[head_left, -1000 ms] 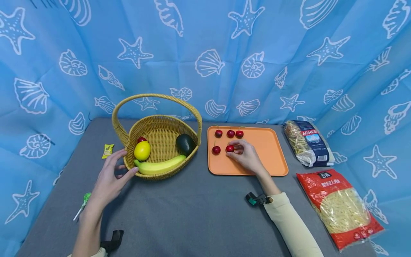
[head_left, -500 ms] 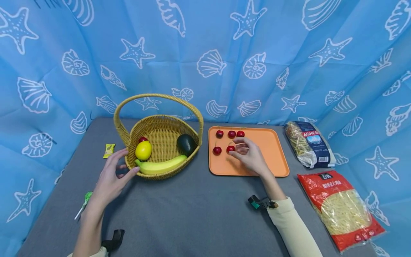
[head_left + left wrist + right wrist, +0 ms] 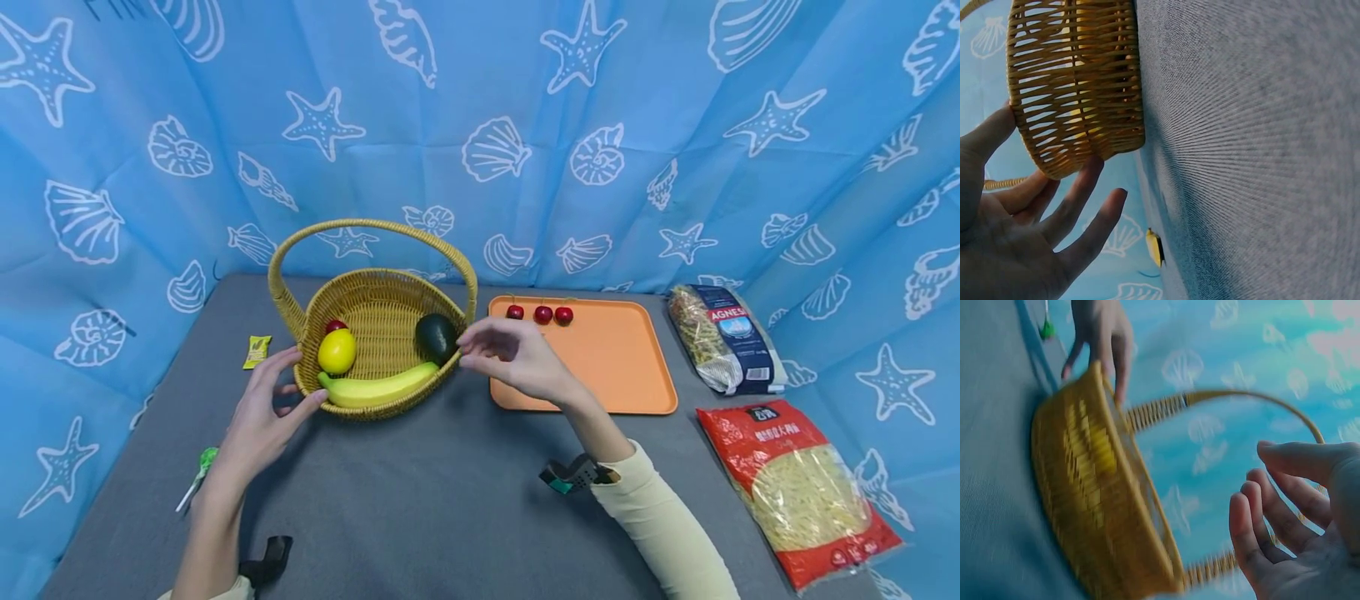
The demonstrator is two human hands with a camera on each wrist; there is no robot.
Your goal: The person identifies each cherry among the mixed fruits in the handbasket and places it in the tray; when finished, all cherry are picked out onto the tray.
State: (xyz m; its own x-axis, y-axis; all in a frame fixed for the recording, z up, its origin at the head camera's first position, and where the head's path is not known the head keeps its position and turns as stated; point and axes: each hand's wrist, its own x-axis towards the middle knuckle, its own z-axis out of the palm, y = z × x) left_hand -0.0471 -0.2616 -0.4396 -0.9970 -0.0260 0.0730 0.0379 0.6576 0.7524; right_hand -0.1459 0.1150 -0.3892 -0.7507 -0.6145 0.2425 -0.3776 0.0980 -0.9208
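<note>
My left hand (image 3: pixel 262 412) holds the left end of the wicker basket (image 3: pixel 375 321), thumb on the front rim and fingers round the side. In the left wrist view its little finger stands free of the wicker. Inside the basket lie a yellow lemon (image 3: pixel 337 351), a banana (image 3: pixel 382 387), a dark avocado (image 3: pixel 437 337) and a partly hidden red fruit (image 3: pixel 335 326). My right hand (image 3: pixel 517 357) hovers between the basket's right rim and the orange tray (image 3: pixel 615 358), fingers loosely bent, nothing seen between them. Three cherries (image 3: pixel 543 315) line the tray's back; its front left part is behind my hand.
Right of the tray lie an AGNESI pasta bag (image 3: pixel 726 337) and a red pasta bag (image 3: pixel 802 492). A small yellow wrapped candy (image 3: pixel 257 352) and a green lollipop (image 3: pixel 206 462) lie at the left. A blue curtain (image 3: pixel 450 125) hangs behind.
My right hand has let go of a cherry on the tray and moved left towards the basket. Two front cherries are now out of sight behind it. The left hand stays put.
</note>
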